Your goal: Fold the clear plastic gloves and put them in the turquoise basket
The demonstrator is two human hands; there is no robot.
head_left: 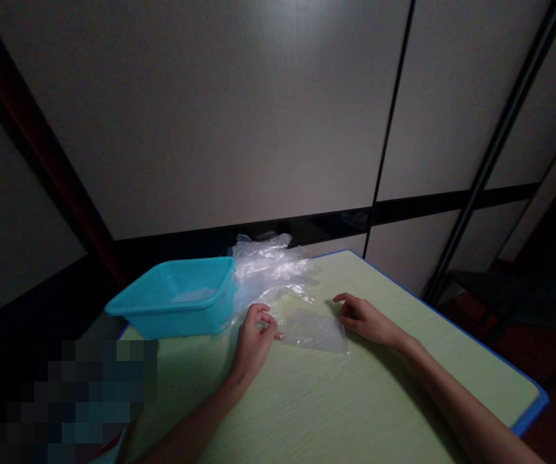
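Observation:
A thin clear plastic sheet or small bag (319, 332) lies flat on the green tabletop between my hands. My left hand (253, 341) is at its left edge, fingers loosely curled and thumb apart from them, the thumb tip close to the plastic. Over the right edge hovers or rests my right hand (367, 320), its index finger reaching out and the others bent; whether it touches the plastic I cannot tell. Beyond my left hand is a loose heap of crinkled clear plastic, apparently disposable gloves (271, 267).
A turquoise plastic basin (176, 319) stands at the table's back left, with something pale inside. The green table (307, 412) has a blue edge. Pale cabinet panels (239, 129) rise behind it. A dark seat-like shape (510, 296) is at the right.

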